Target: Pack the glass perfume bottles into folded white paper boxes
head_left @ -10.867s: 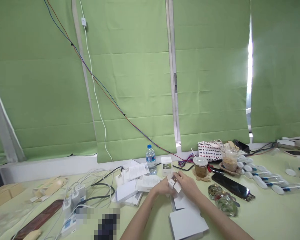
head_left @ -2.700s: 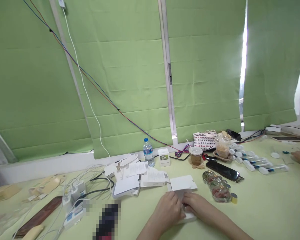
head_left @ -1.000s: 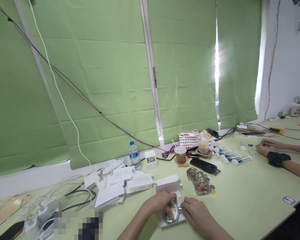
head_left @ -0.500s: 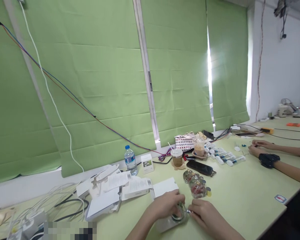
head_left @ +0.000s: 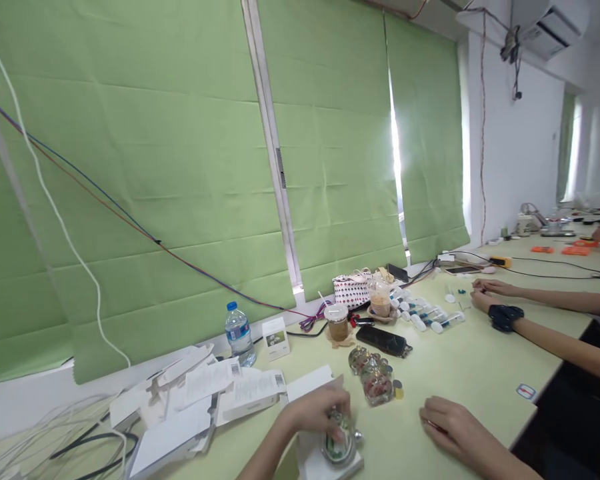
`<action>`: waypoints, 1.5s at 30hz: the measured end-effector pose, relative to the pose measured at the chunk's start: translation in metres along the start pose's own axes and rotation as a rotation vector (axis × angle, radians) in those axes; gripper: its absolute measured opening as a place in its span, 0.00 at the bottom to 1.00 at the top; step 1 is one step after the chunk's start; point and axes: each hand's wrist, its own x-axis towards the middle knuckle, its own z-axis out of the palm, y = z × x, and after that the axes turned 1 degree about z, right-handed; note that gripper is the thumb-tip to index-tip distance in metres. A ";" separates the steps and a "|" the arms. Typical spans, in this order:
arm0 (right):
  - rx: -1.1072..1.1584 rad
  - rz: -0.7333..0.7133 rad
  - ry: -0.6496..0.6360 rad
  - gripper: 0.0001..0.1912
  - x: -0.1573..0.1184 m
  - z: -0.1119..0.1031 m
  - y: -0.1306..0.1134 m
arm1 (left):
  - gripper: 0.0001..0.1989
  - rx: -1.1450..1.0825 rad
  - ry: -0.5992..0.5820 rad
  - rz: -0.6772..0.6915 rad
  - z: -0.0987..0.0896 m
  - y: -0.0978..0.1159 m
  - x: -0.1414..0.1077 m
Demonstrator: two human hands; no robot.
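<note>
In the head view my left hand (head_left: 323, 410) grips a round clear glass bottle (head_left: 339, 440) with green content, its fingers around the upper part. A small silvery cap or knob (head_left: 358, 436) shows at the bottle's right side. Under the bottle lies a white box (head_left: 325, 463). My right hand (head_left: 453, 427) is at the table to the right, apart from the bottle, with its fingers curled in; what they hold, if anything, is hidden. Between and beyond my hands stand several similar round glass bottles (head_left: 377, 387) with reddish content, beside a small yellow-and-grey cap (head_left: 398, 389).
Opened white boxes (head_left: 250, 393) lie heaped at the left. Behind are a water bottle (head_left: 240, 337), a small white box (head_left: 276, 339), a drink cup (head_left: 337, 323), a black case (head_left: 383, 340) and several white-capped tubes (head_left: 423, 313). At the right are another person's hands (head_left: 485, 297).
My right hand has left the glass bottle and moved right over the table. My left hand still grips the bottle. The camera view has swung to the right.
</note>
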 end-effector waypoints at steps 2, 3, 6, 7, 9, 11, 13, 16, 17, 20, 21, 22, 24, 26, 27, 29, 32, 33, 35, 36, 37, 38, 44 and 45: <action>0.180 0.166 -0.011 0.12 0.000 -0.007 0.004 | 0.18 -0.073 0.086 0.008 -0.003 -0.005 -0.009; 0.249 0.248 0.001 0.11 0.002 -0.008 0.003 | 0.19 -0.105 0.127 0.016 -0.001 -0.005 -0.010; 0.328 0.410 0.051 0.08 0.011 0.000 -0.003 | 0.21 -0.255 0.263 0.054 0.022 0.007 -0.001; 0.328 0.429 0.058 0.07 0.013 0.004 -0.005 | 0.20 -0.389 0.340 0.074 0.032 0.012 0.006; 0.316 0.440 0.066 0.07 0.015 0.010 -0.004 | 0.17 -0.515 0.468 0.084 0.053 0.022 0.021; 0.301 0.441 0.077 0.08 0.014 0.011 0.000 | 0.13 -0.438 0.585 0.084 0.068 0.030 0.035; 0.297 0.435 0.081 0.11 0.012 0.010 0.004 | 0.11 -0.334 0.654 0.056 0.077 0.033 0.045; 0.311 0.413 0.080 0.15 0.009 0.007 0.008 | 0.10 -0.271 0.676 0.002 0.083 0.033 0.051; 0.314 0.407 0.084 0.16 0.009 0.007 0.008 | 0.10 -0.254 0.675 -0.009 0.083 0.032 0.052; 0.304 0.417 0.097 0.19 0.009 0.011 0.009 | 0.11 -0.199 0.672 -0.010 0.082 0.033 0.049; 0.298 0.427 0.097 0.20 0.010 0.014 0.009 | 0.12 -0.159 0.665 -0.008 0.081 0.035 0.048; 0.291 0.437 0.097 0.20 0.010 0.016 0.010 | 0.13 -0.110 0.655 -0.011 0.080 0.036 0.047; 0.273 0.455 0.092 0.22 0.011 0.022 0.010 | 0.15 -0.011 0.628 -0.027 0.078 0.038 0.046; 0.251 0.462 0.088 0.24 0.012 0.026 0.011 | 0.17 0.050 0.611 -0.046 0.077 0.039 0.046; 0.236 0.457 0.095 0.24 0.012 0.027 0.011 | 0.17 0.059 0.610 -0.047 0.077 0.039 0.045; 0.182 0.441 0.150 0.23 0.010 0.027 0.009 | 0.18 0.091 0.608 -0.041 0.077 0.038 0.042; 0.032 0.389 0.302 0.20 0.004 0.025 0.000 | 0.14 0.141 0.592 -0.011 0.076 0.035 0.027; -0.014 0.343 0.344 0.19 0.001 0.025 -0.005 | 0.12 0.182 0.595 0.005 0.074 0.033 0.019; -0.072 0.201 0.405 0.17 -0.003 0.026 -0.018 | 0.13 0.335 0.630 0.006 0.069 0.029 0.000; -0.081 0.119 0.418 0.16 -0.005 0.028 -0.026 | 0.15 0.448 0.658 -0.026 0.065 0.027 -0.010; -0.082 0.046 0.417 0.16 -0.005 0.030 -0.034 | 0.18 0.561 0.661 -0.079 0.061 0.025 -0.020; -0.076 -0.012 0.405 0.16 -0.003 0.033 -0.043 | 0.18 0.660 0.628 -0.135 0.058 0.024 -0.029; 0.036 -0.122 0.185 0.19 0.039 0.047 -0.093 | 0.14 0.819 0.482 -0.315 0.021 0.028 -0.086; 0.017 -0.097 0.136 0.19 0.052 0.049 -0.099 | 0.15 0.823 0.514 -0.345 0.009 0.031 -0.097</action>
